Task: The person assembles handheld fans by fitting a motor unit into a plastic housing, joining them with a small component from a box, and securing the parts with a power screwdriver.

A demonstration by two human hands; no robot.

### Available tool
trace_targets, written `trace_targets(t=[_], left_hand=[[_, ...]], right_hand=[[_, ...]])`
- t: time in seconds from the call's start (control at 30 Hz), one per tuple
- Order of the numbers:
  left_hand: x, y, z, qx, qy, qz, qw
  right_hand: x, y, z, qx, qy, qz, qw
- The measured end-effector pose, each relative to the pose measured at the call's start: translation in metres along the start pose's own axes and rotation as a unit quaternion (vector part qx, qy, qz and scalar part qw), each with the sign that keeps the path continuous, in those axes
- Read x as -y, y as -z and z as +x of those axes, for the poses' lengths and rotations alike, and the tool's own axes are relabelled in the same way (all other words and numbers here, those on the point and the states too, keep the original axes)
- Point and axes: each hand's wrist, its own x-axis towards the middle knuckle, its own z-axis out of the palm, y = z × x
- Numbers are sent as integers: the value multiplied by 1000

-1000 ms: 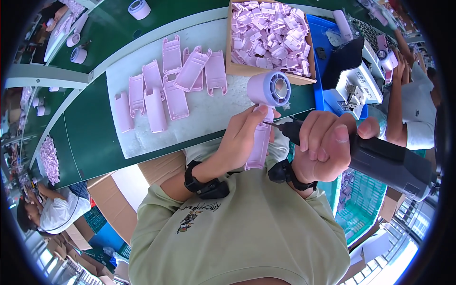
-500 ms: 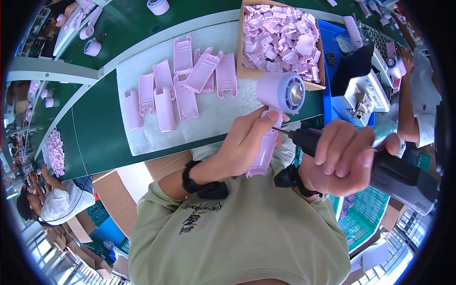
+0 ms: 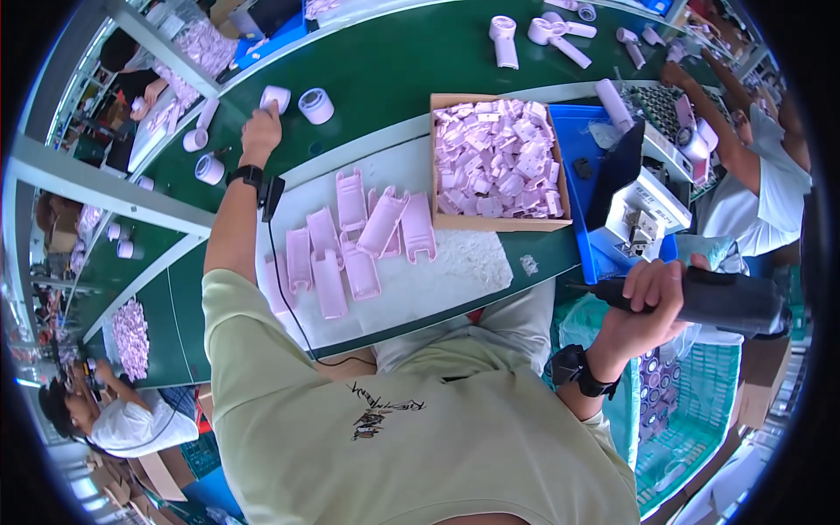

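Observation:
My left hand [image 3: 261, 136] is stretched to the far left over the green bench, its fingers closed on the near side of a pink round housing [image 3: 275, 96]. A similar pink housing [image 3: 316, 106] stands just to its right. In my right hand [image 3: 649, 302] is a black electric screwdriver [image 3: 731, 302], held level at the right with its thin bit pointing left, away from any part. Between my arms, several pink handle shells [image 3: 330, 284] lie loosely grouped, some overlapping, on a white foam sheet [image 3: 455, 271].
A cardboard box [image 3: 503, 224] full of small pink parts stands beyond the sheet. Right of it, a blue tray [image 3: 581, 131] holds an open white box [image 3: 643, 210] of metal pieces. A green basket [image 3: 700, 411] stands low right. Assembled pink pieces [image 3: 504, 42] lie far back; co-workers sit either side.
My left hand has left the pink assembly it held at the screwdriver and reached far left to another housing. The screwdriver has drawn back to the right. The view has shifted too.

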Motion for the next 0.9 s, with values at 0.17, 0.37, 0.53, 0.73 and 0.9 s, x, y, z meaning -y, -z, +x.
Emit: trace_targets(t=[0.17,0.37,0.53,0.73,0.9], left_hand=[[-88,7,-38,-371,-249,61,893],[-98,28,-49,-17,-363,-87,928],[-146,155,-182,-93,-424,-265,861],[-144,187,-351,-263,-562,-243,746],[-116,185,-349,-102,-480,-274,827]], right_hand=[[-5,6,-3,19,-28,-107,994],[-19,8,7,101,-74,-255,959],[-45,4,-6,69,215,-414,882],[-29,-11,-86,337,-64,-50,938],[-39,-19,-80,517,-220,-132,817]])
